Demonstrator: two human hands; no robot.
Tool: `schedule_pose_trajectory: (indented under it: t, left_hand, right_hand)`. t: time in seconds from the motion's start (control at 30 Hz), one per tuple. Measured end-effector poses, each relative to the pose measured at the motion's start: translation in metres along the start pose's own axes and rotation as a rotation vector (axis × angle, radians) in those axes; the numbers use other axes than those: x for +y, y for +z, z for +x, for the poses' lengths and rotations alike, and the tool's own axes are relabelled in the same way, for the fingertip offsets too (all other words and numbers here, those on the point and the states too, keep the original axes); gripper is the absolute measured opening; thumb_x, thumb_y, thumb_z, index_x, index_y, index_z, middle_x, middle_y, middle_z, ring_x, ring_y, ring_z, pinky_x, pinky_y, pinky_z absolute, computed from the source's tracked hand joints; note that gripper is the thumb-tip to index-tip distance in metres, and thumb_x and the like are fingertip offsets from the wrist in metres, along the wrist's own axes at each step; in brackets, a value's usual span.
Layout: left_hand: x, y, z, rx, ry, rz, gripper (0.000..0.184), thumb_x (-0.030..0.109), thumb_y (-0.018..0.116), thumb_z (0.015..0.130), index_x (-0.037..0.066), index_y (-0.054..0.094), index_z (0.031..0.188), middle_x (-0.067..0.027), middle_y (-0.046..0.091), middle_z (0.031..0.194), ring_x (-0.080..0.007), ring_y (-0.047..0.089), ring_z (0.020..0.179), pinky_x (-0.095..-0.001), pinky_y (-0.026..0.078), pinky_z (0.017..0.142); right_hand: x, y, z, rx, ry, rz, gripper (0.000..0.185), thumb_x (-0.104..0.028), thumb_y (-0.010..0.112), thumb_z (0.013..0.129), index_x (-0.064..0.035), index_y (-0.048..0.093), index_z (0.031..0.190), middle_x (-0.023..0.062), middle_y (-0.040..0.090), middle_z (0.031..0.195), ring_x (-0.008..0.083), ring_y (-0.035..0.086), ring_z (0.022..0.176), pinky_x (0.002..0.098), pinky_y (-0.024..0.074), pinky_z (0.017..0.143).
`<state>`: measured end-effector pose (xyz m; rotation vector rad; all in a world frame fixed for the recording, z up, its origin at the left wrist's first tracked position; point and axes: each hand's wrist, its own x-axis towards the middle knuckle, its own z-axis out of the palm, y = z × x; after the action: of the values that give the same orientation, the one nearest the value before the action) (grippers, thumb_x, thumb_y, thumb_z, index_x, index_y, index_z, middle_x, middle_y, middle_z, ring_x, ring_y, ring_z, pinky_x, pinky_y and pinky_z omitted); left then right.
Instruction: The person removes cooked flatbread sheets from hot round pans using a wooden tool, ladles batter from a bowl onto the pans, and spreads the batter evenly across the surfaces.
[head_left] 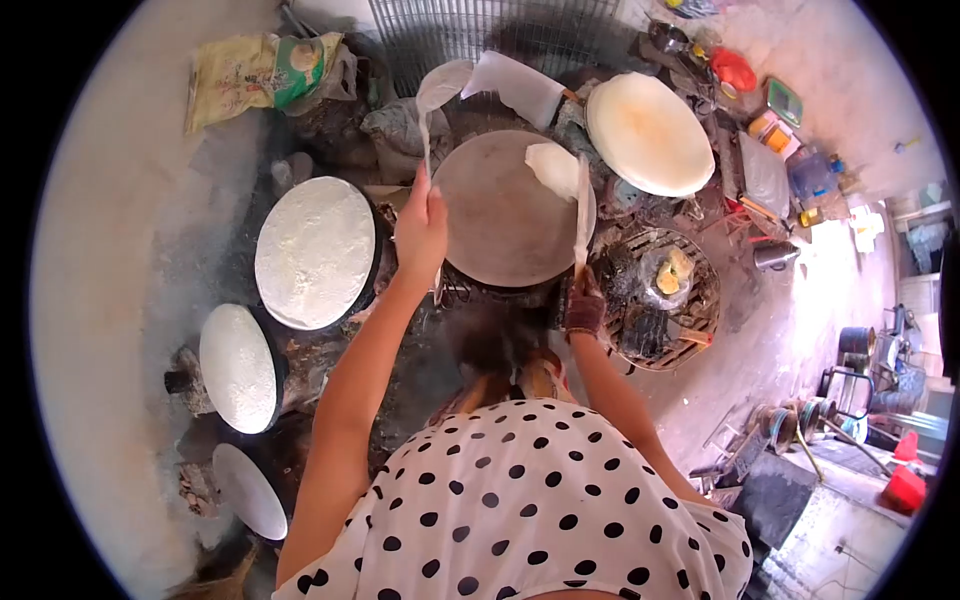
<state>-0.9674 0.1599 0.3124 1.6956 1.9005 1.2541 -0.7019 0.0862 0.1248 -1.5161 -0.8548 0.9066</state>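
Pale wall [110, 250] rises well to the left of our round griddle [490, 220]; between the two we see a tilted grey disc [250, 490], a smaller white-topped round [238, 370] and a larger white-topped round [315, 253] nearer the griddle; our bare left hand [420, 230], at the griddle's left edge, has its fingers closed round the handle of a ladle [445, 88], its whitish bowl beyond the griddle's far left edge; a white batter patch [553, 170] lies on the griddle, near its far right edge; over the griddle's right edge, our gloved right hand [584, 302] has its fingers wrapped round a long, pale-coated spreader [583, 215]; whether spreader and patch touch, we cannot tell; right of the griddle sit a pale round stack [650, 135] and a metal grate [700, 315] with yellowish pieces [673, 270] above it.
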Motion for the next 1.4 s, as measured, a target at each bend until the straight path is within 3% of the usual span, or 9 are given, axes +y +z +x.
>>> schedule_pose_trajectory:
  t: [0.2, 0.3, 0.4, 0.5, 0.8, 0.87, 1.07, 1.2, 1.4]
  left_hand:
    - [-0.042, -0.063, -0.093, -0.276, -0.411, -0.472, 0.043, 0.013, 0.041, 0.097, 0.011, 0.04, 0.14, 0.0013, 0.043, 0.057, -0.0069, 0.039, 0.041, -0.0232, 0.034, 0.037]
    - [-0.081, -0.093, -0.155, -0.3, -0.599, -0.62, 0.042, 0.014, 0.04, 0.098, 0.009, 0.038, 0.14, 0.0024, 0.038, 0.056, -0.0063, 0.035, 0.037, -0.0211, 0.03, 0.034]
    - [-0.104, -0.138, -0.221, -0.233, -0.7, -0.577, 0.034, 0.015, 0.04, 0.099, 0.008, 0.044, 0.132, 0.0017, 0.041, 0.056, -0.0068, 0.036, 0.037, -0.0218, 0.031, 0.034]
    - [-0.132, -0.167, -0.295, -0.166, -0.864, -0.455, 0.028, 0.021, 0.042, 0.099, 0.007, 0.051, 0.122, 0.0001, 0.045, 0.056, -0.0061, 0.039, 0.039, -0.0224, 0.033, 0.035]
    - [-0.153, -0.161, -0.455, 0.162, -0.956, -0.032, 0.022, 0.024, 0.045, 0.096, 0.005, 0.057, 0.096, -0.0026, 0.048, 0.054, -0.0099, 0.043, 0.039, -0.0258, 0.034, 0.035]
    - [-0.164, -0.153, -0.471, 0.193, -1.006, -0.047, 0.022, 0.024, 0.046, 0.095, 0.005, 0.057, 0.094, -0.0026, 0.048, 0.054, -0.0103, 0.043, 0.039, -0.0262, 0.034, 0.035]
    - [-0.193, -0.134, -0.485, 0.216, -1.057, -0.088, 0.019, 0.022, 0.048, 0.092, 0.006, 0.058, 0.089, -0.0026, 0.047, 0.054, -0.0116, 0.043, 0.039, -0.0274, 0.033, 0.035]
    - [-0.204, -0.13, -0.488, 0.2, -1.027, -0.092, 0.018, 0.02, 0.049, 0.09, 0.006, 0.058, 0.086, -0.0026, 0.047, 0.054, -0.0124, 0.043, 0.039, -0.0282, 0.033, 0.034]
    - [-0.214, -0.114, -0.494, 0.208, -0.991, -0.112, 0.016, 0.018, 0.051, 0.087, 0.006, 0.059, 0.08, -0.0024, 0.046, 0.053, -0.0133, 0.042, 0.039, -0.0291, 0.033, 0.035]
  right_hand:
    - [-0.011, 0.05, 0.045, -0.215, -0.085, -0.684, 0.041, -0.032, 0.054, 0.09, -0.0067, 0.058, 0.123, 0.0185, 0.068, 0.094, 0.0219, 0.067, 0.079, 0.0328, 0.0516, 0.07]
    - [0.009, 0.011, 0.083, -0.481, -0.163, -0.63, 0.038, -0.035, 0.05, 0.09, -0.0232, 0.057, 0.125, 0.0151, 0.066, 0.108, 0.032, 0.063, 0.1, 0.0414, 0.0491, 0.085]
    - [0.093, -0.003, 0.103, -0.101, 0.044, -0.277, 0.041, -0.041, 0.051, 0.088, -0.0226, 0.058, 0.123, 0.0159, 0.066, 0.105, 0.0342, 0.063, 0.098, 0.0437, 0.0495, 0.084]
    - [-0.017, 0.039, 0.071, -0.216, 0.028, -0.844, 0.039, -0.044, 0.051, 0.088, -0.0235, 0.061, 0.119, 0.0206, 0.064, 0.104, 0.0374, 0.06, 0.102, 0.0427, 0.0492, 0.082]
    - [-0.014, 0.029, 0.132, -0.654, -0.297, -0.783, 0.046, -0.04, 0.058, 0.085, -0.016, 0.058, 0.124, 0.013, 0.064, 0.112, 0.0297, 0.062, 0.101, 0.0383, 0.0483, 0.084]
    - [-0.054, 0.013, 0.107, -0.333, -0.01, -0.668, 0.049, -0.046, 0.055, 0.085, -0.0161, 0.057, 0.124, 0.012, 0.064, 0.111, 0.0295, 0.063, 0.101, 0.0374, 0.0486, 0.084]
    - [-0.054, 0.069, 0.119, -0.513, 0.171, -1.008, 0.05, -0.047, 0.047, 0.089, -0.0182, 0.052, 0.129, 0.0134, 0.062, 0.116, 0.0311, 0.059, 0.107, 0.0411, 0.0436, 0.095]
    - [-0.02, 0.048, 0.161, -0.871, -0.53, -0.988, 0.05, -0.043, 0.05, 0.087, -0.0206, 0.049, 0.132, 0.0121, 0.061, 0.118, 0.0292, 0.057, 0.111, 0.0403, 0.0438, 0.095]
    - [-0.032, 0.035, 0.164, -0.731, -0.181, -0.968, 0.052, -0.036, 0.054, 0.086, -0.0207, 0.046, 0.134, 0.0102, 0.059, 0.122, 0.0264, 0.055, 0.114, 0.0389, 0.0453, 0.094]
